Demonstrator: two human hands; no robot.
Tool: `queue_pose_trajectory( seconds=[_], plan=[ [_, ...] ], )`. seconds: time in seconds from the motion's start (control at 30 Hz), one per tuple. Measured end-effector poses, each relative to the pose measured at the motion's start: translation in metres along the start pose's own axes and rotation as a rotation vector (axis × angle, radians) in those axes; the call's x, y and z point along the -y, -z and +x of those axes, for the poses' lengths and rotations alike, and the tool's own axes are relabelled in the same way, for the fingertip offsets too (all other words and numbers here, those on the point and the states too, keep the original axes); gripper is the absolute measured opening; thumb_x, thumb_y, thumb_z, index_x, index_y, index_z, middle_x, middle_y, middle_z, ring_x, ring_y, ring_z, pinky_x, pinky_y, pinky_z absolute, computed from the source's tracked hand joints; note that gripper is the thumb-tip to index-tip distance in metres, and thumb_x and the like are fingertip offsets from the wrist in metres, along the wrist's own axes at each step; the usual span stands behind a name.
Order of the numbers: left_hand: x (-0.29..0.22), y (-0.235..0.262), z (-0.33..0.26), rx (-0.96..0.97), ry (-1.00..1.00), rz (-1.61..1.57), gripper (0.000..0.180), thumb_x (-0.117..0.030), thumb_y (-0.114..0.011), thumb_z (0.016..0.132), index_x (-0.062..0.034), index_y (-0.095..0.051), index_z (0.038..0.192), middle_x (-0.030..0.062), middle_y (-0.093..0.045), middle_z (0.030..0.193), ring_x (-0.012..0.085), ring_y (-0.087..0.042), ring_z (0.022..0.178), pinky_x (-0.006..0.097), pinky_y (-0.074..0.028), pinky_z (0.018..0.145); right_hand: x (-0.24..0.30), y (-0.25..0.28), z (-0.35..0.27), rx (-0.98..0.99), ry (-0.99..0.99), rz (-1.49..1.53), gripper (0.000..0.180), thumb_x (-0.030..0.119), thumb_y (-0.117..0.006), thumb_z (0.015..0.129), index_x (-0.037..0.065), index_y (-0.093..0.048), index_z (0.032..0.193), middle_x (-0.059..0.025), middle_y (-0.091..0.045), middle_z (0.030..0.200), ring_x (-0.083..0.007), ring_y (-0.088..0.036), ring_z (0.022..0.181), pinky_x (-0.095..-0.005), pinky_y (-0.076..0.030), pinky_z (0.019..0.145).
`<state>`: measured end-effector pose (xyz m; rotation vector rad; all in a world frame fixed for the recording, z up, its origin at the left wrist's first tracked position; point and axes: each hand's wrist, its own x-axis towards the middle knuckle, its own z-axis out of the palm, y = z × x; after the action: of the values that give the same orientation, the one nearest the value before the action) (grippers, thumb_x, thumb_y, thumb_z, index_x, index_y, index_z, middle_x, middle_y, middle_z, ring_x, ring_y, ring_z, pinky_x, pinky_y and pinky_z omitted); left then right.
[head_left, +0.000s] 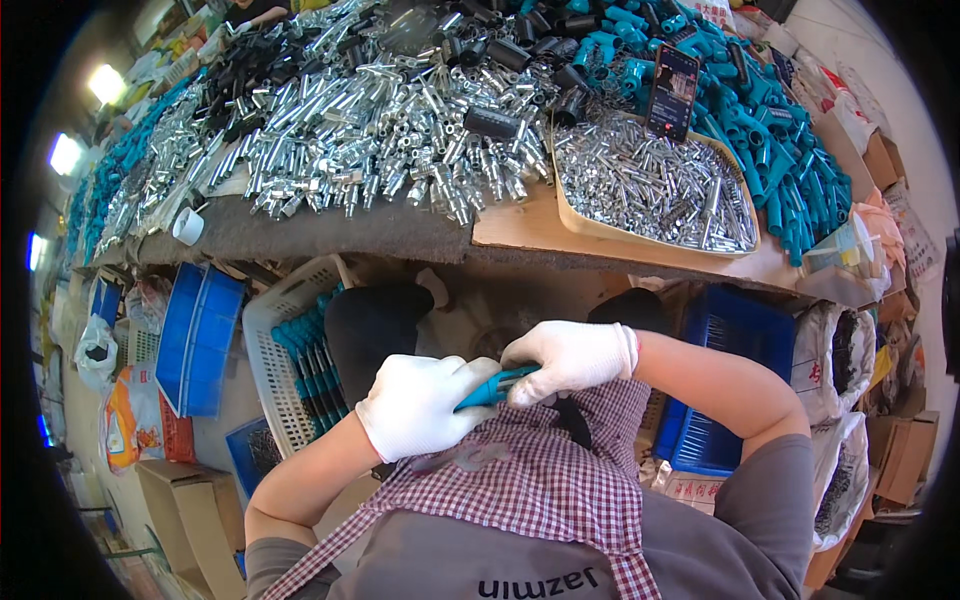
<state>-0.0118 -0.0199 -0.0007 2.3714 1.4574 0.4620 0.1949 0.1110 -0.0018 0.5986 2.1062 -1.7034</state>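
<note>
- Head view shows my two gloved hands close above my lap, and between them one teal handle piece.
- My left hand is closed around the lower end of the teal piece; my right hand is closed on the upper end. The fingers are curled, not spread.
- I judge that I am joining or pressing something into this handle. To do it well I should keep both ends in one straight line, push evenly, and not twist, because the part between my palms is hidden and I must work by feeling.
- My gloves are white knitted cloth, a little rough, so they grip the smooth plastic well.
- Under my hands lies a checked red-and-white apron, soft and wrinkled.
- To the left of my left hand stands a white lattice basket with more teal handles lying side by side.
- Beyond my hands, across the table edge, there is a big heap of shiny metal tubes, cylindrical and bright. Black sleeves are mixed in.
- Beyond my right hand a shallow wooden tray holds small metal pieces, and a dark phone stands at its far rim.
- Farther right of that is a pile of teal plastic tubes.
- A blue crate stands just right of my right forearm.
</note>
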Motion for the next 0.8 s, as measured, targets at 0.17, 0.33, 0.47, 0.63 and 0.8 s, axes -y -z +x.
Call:
queue_pose_trajectory(
  seconds=[0.17, 0.33, 0.47, 0.63, 0.8],
  plan=[
    [0.002, -0.002, 0.003, -0.015, -0.061, 0.005, 0.040, -0.036, -0.075, 0.080, -0.0146, -0.065, 0.112, 0.0051, -0.068, 0.077, 0.0232, -0.069, 0.066, 0.035, -0.054, 0.058, -0.004, -0.022, 0.001, -0.252, 0.126, -0.080, 0.046, 0.036, -0.068, 0.089, -0.006, -0.067, 0.109, -0.0149, -0.067, 0.078, -0.0211, -0.064, 0.068, -0.0361, -0.052, 0.065],
    [0.002, 0.004, 0.013, -0.056, -0.073, -0.011, 0.039, -0.030, -0.074, 0.080, -0.0132, -0.065, 0.114, 0.0068, -0.066, 0.089, 0.0248, -0.068, 0.079, 0.035, -0.054, 0.066, 0.008, -0.020, -0.003, -0.438, 0.072, -0.161, 0.055, 0.050, -0.064, 0.090, -0.004, -0.072, 0.094, -0.0228, -0.068, 0.080, -0.0342, -0.067, 0.076, -0.0422, -0.052, 0.075],
    [0.006, 0.000, 0.016, -0.228, -0.011, -0.066, 0.048, -0.017, -0.081, 0.068, -0.0054, -0.066, 0.112, 0.0153, -0.068, 0.098, 0.0345, -0.067, 0.089, 0.039, -0.054, 0.078, 0.005, 0.015, -0.016, -0.882, 0.531, -0.523, 0.031, 0.037, -0.057, 0.093, 0.011, -0.072, 0.088, -0.0115, -0.069, 0.091, -0.0321, -0.066, 0.089, -0.0423, -0.053, 0.082],
    [-0.006, -0.010, 0.007, -0.317, 0.155, -0.218, 0.049, -0.011, -0.081, 0.067, -0.0036, -0.067, 0.114, 0.0156, -0.069, 0.101, 0.0352, -0.067, 0.092, 0.038, -0.054, 0.081, -0.022, 0.101, -0.041, -1.427, -0.028, -0.887, 0.021, 0.023, -0.075, 0.080, 0.010, -0.073, 0.095, -0.0124, -0.064, 0.093, -0.0320, -0.062, 0.094, -0.0424, -0.051, 0.083],
    [-0.009, -0.018, 0.009, -0.323, 0.127, -0.240, 0.051, -0.011, -0.081, 0.066, -0.0036, -0.067, 0.115, 0.0162, -0.069, 0.103, 0.0343, -0.068, 0.093, 0.038, -0.055, 0.081, -0.028, 0.115, -0.033, -1.319, -0.150, -0.856, 0.016, 0.024, -0.072, 0.083, 0.010, -0.071, 0.090, -0.0132, -0.066, 0.092, -0.0334, -0.064, 0.094, -0.0439, -0.051, 0.085]
  ],
)
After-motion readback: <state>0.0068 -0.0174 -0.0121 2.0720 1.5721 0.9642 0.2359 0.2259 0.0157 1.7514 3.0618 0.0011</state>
